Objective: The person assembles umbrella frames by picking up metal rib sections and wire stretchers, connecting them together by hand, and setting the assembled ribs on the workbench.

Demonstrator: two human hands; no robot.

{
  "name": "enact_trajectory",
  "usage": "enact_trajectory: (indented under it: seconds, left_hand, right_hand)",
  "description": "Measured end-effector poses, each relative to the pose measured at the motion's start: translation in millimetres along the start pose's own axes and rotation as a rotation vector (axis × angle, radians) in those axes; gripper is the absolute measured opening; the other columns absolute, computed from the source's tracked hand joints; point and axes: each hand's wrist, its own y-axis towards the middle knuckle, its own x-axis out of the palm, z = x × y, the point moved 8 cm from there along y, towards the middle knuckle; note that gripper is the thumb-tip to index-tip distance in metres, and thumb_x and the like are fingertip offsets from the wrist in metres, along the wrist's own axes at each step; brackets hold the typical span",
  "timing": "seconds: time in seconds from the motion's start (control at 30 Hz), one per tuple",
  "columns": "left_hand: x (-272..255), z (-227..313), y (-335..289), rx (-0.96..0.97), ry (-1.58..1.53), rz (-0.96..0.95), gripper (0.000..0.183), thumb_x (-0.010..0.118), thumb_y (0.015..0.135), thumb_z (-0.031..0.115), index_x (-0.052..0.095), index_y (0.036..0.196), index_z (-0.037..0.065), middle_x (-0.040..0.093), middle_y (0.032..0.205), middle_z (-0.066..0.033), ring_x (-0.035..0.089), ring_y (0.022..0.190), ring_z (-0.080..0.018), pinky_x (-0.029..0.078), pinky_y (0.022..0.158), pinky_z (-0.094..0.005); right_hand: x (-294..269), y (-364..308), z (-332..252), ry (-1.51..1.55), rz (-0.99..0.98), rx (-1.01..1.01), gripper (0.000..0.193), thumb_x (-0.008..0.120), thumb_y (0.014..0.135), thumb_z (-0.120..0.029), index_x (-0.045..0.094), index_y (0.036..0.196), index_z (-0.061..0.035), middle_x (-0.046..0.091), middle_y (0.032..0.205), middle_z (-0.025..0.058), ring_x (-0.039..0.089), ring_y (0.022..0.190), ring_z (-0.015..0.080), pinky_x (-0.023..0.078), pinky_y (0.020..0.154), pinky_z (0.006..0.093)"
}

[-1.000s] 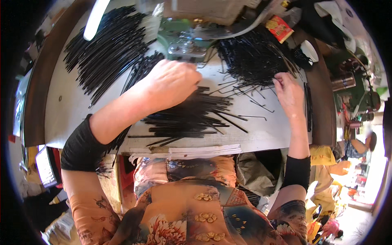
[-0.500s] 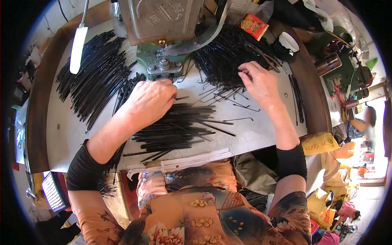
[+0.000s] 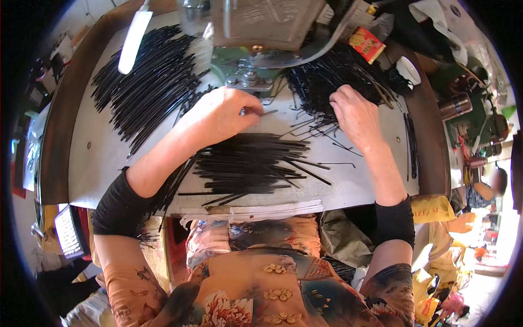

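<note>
My left hand point(image 3: 227, 113) is just in front of the bench machine point(image 3: 249, 79), thumb and fingers pinched together. A thin dark rod point(image 3: 269, 113) sticks out to the right from its fingertips. Below that hand lies a loose stack of straight black rods point(image 3: 245, 163). My right hand point(image 3: 357, 117) is at the front right edge of a tangled heap of thin black rods with bent ends point(image 3: 313, 82). Its fingers are drawn together; whatever they may hold is hidden. A few bent rods point(image 3: 338, 163) lie apart near its wrist.
A large bundle of black rods point(image 3: 155, 82) covers the table's left side. The white tabletop point(image 3: 98, 180) has a raised brown rim point(image 3: 57, 141). A red packet point(image 3: 366, 44) and a white cup point(image 3: 407, 71) stand at the back right; a white-tipped lever point(image 3: 135, 41) hangs at the upper left.
The whole view has shifted. My left hand's fingers now show a rod poking out beside the machine. My right hand's fingers, spread a little before, have closed at the heap's edge.
</note>
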Motion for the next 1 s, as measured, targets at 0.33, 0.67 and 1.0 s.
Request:
enact_trajectory:
  seconds: [0.33,0.67,1.0]
  left_hand:
    - [-8,-15,3,-0.041,-0.188,0.018,0.025,0.064,0.079,0.019,0.064,0.095,0.000,0.066,0.076,-0.0109,0.060,0.067,-0.0157,0.048,0.066,-0.0296]
    - [-9,-36,-1,-0.220,-0.622,-0.049,0.030,0.060,0.083,0.019,0.061,0.101,-0.005,0.062,0.072,-0.0037,0.053,0.057,-0.0059,0.038,0.047,-0.0198]
    - [-14,-46,-5,-0.278,-0.712,0.013,0.026,0.060,0.085,0.019,0.062,0.099,-0.003,0.058,0.064,-0.0016,0.050,0.051,-0.0057,0.035,0.045,-0.0197]
  right_hand:
    - [-23,-1,-7,0.375,0.302,0.171,0.009,0.058,0.086,-0.012,0.054,0.092,-0.0060,0.061,0.076,0.0085,0.061,0.060,0.0201,0.048,0.054,0.0298]
    - [45,27,-64,1.381,-0.304,0.367,0.015,0.052,0.090,-0.007,0.051,0.102,0.0014,0.060,0.076,0.0055,0.055,0.063,0.0077,0.047,0.056,0.0216]
    - [40,36,-89,1.408,-0.394,0.377,0.022,0.047,0.093,-0.012,0.053,0.109,0.0020,0.057,0.070,0.0055,0.056,0.054,0.0098,0.047,0.050,0.0217]
